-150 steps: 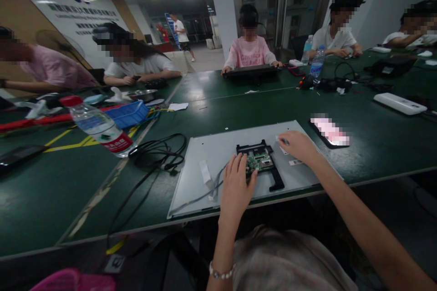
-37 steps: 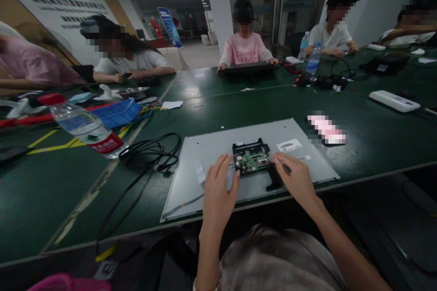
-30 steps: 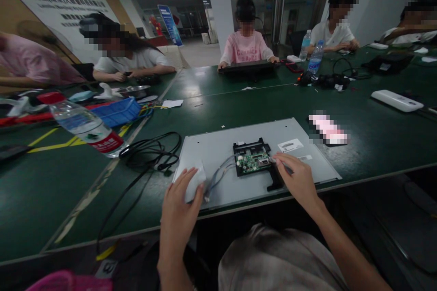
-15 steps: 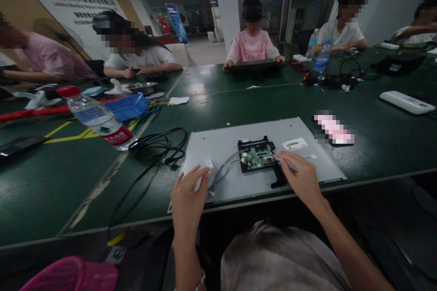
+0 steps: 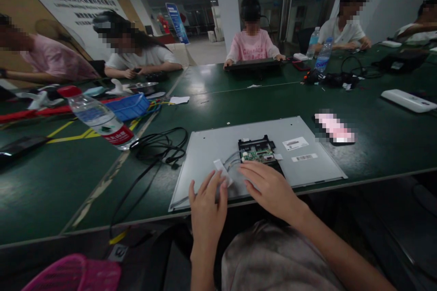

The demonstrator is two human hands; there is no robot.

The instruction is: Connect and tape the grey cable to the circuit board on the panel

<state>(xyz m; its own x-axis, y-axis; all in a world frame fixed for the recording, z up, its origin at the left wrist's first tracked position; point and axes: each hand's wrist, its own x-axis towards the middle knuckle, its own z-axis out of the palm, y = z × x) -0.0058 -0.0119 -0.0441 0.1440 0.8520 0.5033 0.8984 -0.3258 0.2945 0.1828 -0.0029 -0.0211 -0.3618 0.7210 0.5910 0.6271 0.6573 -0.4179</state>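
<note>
A flat grey metal panel [image 5: 211, 143] lies on the table in front of me. On it sits a green circuit board [image 5: 261, 154] in a black plastic bracket [image 5: 254, 142], with thin grey cables [image 5: 232, 160] leading off its left side. A small whitish tab [image 5: 278, 157] stands at the board's right edge. My left hand [image 5: 209, 198] is over the panel's near edge, fingers spread, beside a white strip [image 5: 221, 169] that its fingertips may touch. My right hand [image 5: 269, 184] reaches across the bracket's lower part with fingers stretched toward the cables, hiding part of the board.
Black cables [image 5: 160, 148] and a tilted water bottle [image 5: 102, 120] are left of the panel. A phone [image 5: 334, 128] lies to its right. A blue basket [image 5: 128, 107] stands farther back. Several people sit around the table. A pink basket [image 5: 75, 275] is below the table's edge.
My right hand has left the board's right edge and moved left across the bracket. My left hand has shifted right and its fingers have spread. The white strip shows more fully.
</note>
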